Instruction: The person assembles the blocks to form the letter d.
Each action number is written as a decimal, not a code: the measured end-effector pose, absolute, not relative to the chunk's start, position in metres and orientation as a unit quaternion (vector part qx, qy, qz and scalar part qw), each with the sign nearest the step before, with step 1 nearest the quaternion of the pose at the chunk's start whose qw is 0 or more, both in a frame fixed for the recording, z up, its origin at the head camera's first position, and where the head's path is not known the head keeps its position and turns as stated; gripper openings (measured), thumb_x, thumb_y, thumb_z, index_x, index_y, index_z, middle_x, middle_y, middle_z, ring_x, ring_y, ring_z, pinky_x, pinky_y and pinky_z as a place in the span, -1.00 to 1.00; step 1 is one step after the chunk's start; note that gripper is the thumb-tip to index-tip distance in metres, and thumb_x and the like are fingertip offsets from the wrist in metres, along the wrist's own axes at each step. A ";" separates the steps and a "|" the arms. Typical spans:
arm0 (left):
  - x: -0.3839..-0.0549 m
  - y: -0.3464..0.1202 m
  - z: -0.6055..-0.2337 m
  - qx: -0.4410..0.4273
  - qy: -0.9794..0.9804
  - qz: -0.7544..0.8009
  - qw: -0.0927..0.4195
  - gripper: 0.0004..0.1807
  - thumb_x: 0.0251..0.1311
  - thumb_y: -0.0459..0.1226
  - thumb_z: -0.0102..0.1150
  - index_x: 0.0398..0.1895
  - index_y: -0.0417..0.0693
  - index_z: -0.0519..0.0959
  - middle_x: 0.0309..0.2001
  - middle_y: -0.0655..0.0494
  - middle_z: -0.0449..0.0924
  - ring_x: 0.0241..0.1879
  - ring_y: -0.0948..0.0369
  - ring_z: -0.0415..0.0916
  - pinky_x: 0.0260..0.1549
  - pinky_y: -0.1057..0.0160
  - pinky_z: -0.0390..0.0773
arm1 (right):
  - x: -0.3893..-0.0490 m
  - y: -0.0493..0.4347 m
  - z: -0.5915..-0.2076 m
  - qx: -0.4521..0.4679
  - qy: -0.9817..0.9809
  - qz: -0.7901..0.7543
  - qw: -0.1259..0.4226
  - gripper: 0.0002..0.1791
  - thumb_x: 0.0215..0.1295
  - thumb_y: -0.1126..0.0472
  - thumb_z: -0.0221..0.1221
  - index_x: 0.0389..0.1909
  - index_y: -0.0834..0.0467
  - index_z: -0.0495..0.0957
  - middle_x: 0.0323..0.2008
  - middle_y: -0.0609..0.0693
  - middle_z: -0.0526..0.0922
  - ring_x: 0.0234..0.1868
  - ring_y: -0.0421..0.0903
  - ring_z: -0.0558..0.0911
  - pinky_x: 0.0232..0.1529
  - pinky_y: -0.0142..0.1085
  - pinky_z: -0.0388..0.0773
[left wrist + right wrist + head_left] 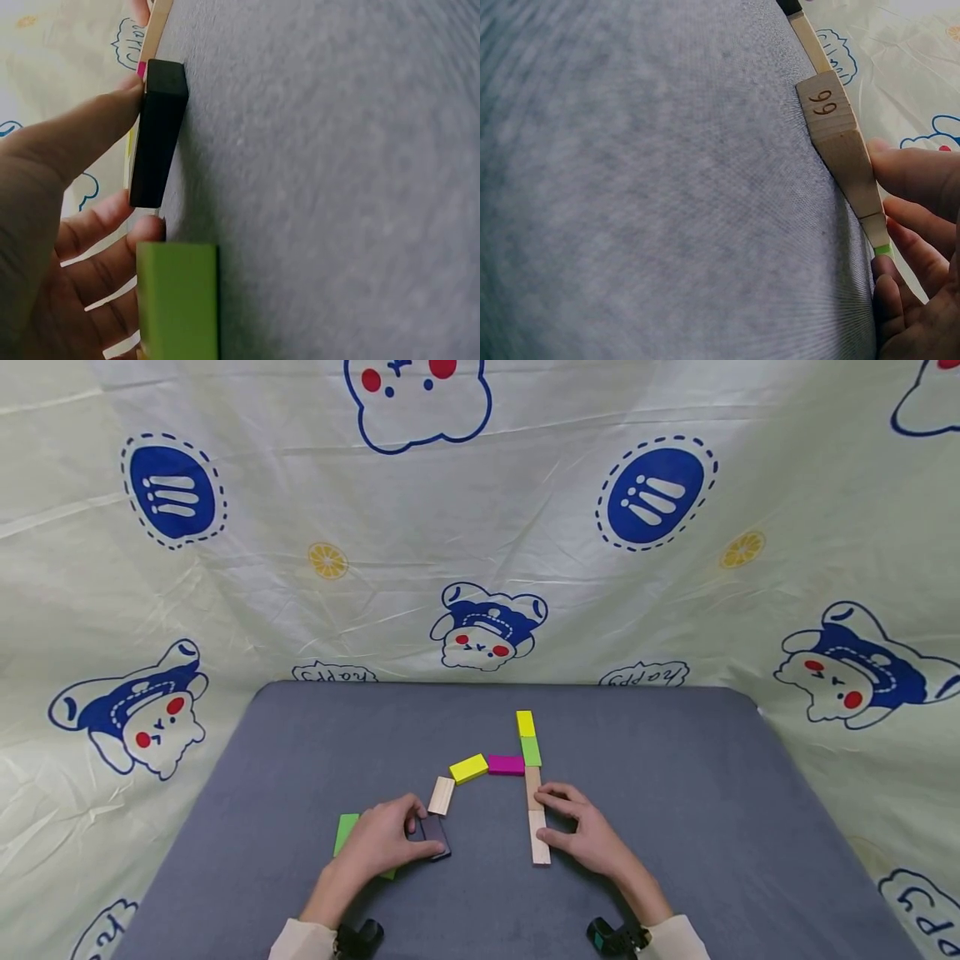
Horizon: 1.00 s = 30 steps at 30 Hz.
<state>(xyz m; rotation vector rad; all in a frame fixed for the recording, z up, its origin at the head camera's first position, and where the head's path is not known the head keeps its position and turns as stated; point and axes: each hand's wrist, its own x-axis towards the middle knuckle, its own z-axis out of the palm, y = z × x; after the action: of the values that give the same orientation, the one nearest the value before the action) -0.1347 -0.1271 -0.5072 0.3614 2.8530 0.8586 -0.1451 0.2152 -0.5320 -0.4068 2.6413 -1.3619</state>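
My left hand (386,835) pinches a black block (435,837) between thumb and forefinger, the thumb at its near end. A plain wood block (442,796) lies just beyond. Two green pieces (346,832) show beside the left hand, which partly hides them; one green block (180,300) is close to its fingers in the left wrist view. My right hand (588,833) touches the right side of a straight row, thumb by the nearest wood block (539,839) and fingertips by the wood block beyond it (533,787). The nearest block has "66" or "99" on its end.
Farther along the row lie a green block (531,751) and a yellow block (526,723). A magenta block (506,765) meets the row's left side, with another yellow block (468,768) beside it. A printed cloth (495,510) hangs behind the grey tabletop (645,760).
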 end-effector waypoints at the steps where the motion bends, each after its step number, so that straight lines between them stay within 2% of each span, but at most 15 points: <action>1: -0.134 -0.126 -0.507 0.119 0.949 0.283 0.066 -0.47 -0.07 0.19 0.57 -0.23 0.12 0.55 -0.49 0.28 0.42 -0.58 0.32 0.28 -0.57 0.32 0.26 | -0.145 0.215 -0.532 -0.134 0.879 -0.451 0.072 -0.39 0.25 0.14 0.43 0.32 0.15 0.57 0.35 0.03 0.47 0.44 0.13 0.37 0.42 0.22 0.27; 14: -0.134 -0.120 -0.508 0.109 0.955 0.268 0.059 -0.48 -0.06 0.23 0.54 -0.25 0.16 0.53 -0.50 0.28 0.42 -0.59 0.31 0.27 -0.57 0.32 0.21 | -0.146 0.215 -0.534 -0.131 0.879 -0.452 0.079 -0.39 0.26 0.12 0.42 0.34 0.12 0.56 0.36 0.01 0.46 0.45 0.13 0.35 0.44 0.23 0.24; 19: -0.136 -0.119 -0.508 0.084 0.954 0.284 0.046 -0.51 0.01 0.21 0.51 -0.25 0.13 0.56 -0.50 0.27 0.41 -0.57 0.32 0.28 -0.57 0.33 0.25 | -0.146 0.215 -0.535 -0.131 0.879 -0.452 0.078 -0.39 0.27 0.10 0.42 0.34 0.12 0.56 0.36 0.01 0.46 0.44 0.13 0.36 0.44 0.23 0.24; 30: -0.150 -0.105 -0.509 0.031 0.954 0.299 0.022 -0.53 0.14 0.14 0.44 -0.10 0.04 0.61 -0.46 0.22 0.43 -0.54 0.27 0.32 -0.57 0.27 0.27 | -0.145 0.215 -0.536 -0.136 0.876 -0.458 0.075 -0.39 0.26 0.12 0.43 0.33 0.12 0.57 0.35 0.00 0.46 0.44 0.12 0.36 0.44 0.23 0.24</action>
<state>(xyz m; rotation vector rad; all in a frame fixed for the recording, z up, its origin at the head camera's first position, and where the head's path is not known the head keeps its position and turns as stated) -0.1500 -0.1051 -0.5087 0.0966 2.9539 0.9251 -0.1450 0.2152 -0.5357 -0.4075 2.6270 -1.3734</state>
